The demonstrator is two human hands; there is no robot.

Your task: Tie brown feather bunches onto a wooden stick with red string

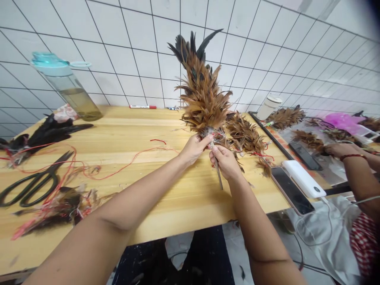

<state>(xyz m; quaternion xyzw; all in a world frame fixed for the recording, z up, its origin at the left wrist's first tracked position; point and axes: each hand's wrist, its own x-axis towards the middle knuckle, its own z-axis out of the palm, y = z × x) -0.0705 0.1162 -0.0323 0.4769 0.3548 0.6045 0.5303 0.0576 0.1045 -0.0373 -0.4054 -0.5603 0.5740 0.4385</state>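
A feather duster (204, 99) with brown feathers and black tips stands nearly upright over the table. My left hand (194, 148) is closed around the base of its feathers, thumb pressed on the binding. Just below, my right hand (225, 160) grips the thin stick (218, 174), whose lower end sticks out beneath the fingers. A red thread (139, 156) runs from the left side of the table toward my left hand. Behind my right hand lies a bunch of brown feathers (246, 134) with red thread on it.
Black scissors (35, 182), loose feathers with red thread (68, 206), black feathers (47, 132) and a water bottle (75, 93) are at left. A marker (142, 107) lies by the wall. A phone (292, 190) and white power bank (304, 178) sit right, near another person's hand (337, 149).
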